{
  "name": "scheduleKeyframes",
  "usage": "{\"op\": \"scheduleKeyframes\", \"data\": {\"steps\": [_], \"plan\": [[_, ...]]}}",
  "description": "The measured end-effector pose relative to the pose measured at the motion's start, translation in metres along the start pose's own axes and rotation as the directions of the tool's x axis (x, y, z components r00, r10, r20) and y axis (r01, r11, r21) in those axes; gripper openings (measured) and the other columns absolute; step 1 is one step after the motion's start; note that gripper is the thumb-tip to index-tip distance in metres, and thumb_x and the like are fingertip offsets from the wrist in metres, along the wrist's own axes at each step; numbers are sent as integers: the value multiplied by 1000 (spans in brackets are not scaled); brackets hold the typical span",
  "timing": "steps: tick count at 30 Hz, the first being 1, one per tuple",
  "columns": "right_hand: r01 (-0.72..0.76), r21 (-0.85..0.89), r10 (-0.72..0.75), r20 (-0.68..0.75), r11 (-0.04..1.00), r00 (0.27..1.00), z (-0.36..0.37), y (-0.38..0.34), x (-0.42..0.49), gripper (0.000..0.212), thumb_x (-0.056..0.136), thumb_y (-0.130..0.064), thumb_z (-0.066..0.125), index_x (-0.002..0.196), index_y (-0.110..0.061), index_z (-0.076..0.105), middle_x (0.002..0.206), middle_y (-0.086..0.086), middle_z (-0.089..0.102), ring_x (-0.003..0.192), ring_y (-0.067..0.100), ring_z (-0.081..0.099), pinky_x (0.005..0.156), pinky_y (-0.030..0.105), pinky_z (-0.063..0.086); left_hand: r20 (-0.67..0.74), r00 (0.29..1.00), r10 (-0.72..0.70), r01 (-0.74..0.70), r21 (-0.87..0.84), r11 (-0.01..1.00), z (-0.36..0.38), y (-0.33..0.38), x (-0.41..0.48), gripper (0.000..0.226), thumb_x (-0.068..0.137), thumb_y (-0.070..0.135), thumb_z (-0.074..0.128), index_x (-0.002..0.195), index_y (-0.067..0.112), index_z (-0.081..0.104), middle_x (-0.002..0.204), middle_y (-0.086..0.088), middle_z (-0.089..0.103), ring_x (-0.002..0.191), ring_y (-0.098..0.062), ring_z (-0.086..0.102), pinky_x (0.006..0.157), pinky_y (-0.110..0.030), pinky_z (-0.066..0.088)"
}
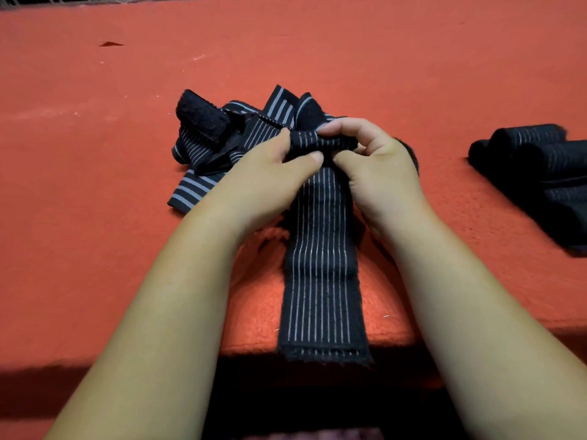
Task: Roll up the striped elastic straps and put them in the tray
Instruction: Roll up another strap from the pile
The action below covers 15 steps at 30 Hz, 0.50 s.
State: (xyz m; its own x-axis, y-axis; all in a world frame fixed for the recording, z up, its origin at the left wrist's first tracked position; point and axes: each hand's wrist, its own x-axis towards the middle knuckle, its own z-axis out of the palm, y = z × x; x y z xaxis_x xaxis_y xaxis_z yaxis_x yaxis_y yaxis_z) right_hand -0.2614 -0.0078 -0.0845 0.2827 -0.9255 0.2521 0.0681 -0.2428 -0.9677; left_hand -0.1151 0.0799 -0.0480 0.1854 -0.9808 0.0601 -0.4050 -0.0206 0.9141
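Note:
A dark striped elastic strap [320, 265] lies lengthwise on the red table [95, 185], its near end hanging just over the front edge. Its far end is rolled into a small roll [317, 141]. My left hand [273, 173] pinches the roll's left side between thumb and fingers. My right hand [371, 160] grips the right side, fingers curled over the top. Behind the hands sits a loose pile of unrolled striped straps [222, 134].
Several rolled straps lie in a dark tray [540, 179] at the right edge of the view; the tray's rim is hard to make out. The red felt surface stretches far back. A small dark scrap [109, 43] lies at the far left.

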Motion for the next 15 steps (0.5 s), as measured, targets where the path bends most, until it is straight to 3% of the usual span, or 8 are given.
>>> {"op": "scheduleKeyframes", "data": {"steps": [3,5,8,12,15], "plan": [[-5,18,6,-14,1000,1000,2,-2,-2,48,87,8,54,100,-30,80,98,11,80,76,26,66,67,49,56,-150,988,17,-8,60,998,6,-6,7,42,108,55,51,110,22,75,91,-3,79,78,-20,72,72,-39,57],[-1,31,1,-16,1000,1000,2,-5,-3,47,86,10,53,99,-27,81,97,2,81,78,21,68,71,42,56,-250,965,82,-67,68,995,9,-11,10,43,109,49,50,101,15,76,86,-8,77,75,-24,68,72,-44,52],[-9,65,10,-16,998,1000,3,-6,-2,46,84,6,52,98,-27,82,107,1,81,93,22,72,89,51,61,-292,949,122,-121,20,992,12,-10,11,31,110,38,56,101,20,79,89,-3,80,80,-19,72,74,-42,54],[-71,110,71,-2,991,997,4,-7,0,48,81,-6,55,116,-29,78,112,7,80,90,26,73,84,48,59,-326,937,121,-141,-37,989,10,-10,13,19,110,29,61,112,22,79,93,4,82,85,-10,77,77,-34,59],[-102,76,102,-7,992,995,6,-6,0,34,88,-11,58,114,-22,77,103,3,83,97,26,78,94,50,62,-359,923,138,-174,-72,982,9,-13,15,15,107,22,65,116,24,77,94,7,81,87,-7,76,83,-35,60]]}}
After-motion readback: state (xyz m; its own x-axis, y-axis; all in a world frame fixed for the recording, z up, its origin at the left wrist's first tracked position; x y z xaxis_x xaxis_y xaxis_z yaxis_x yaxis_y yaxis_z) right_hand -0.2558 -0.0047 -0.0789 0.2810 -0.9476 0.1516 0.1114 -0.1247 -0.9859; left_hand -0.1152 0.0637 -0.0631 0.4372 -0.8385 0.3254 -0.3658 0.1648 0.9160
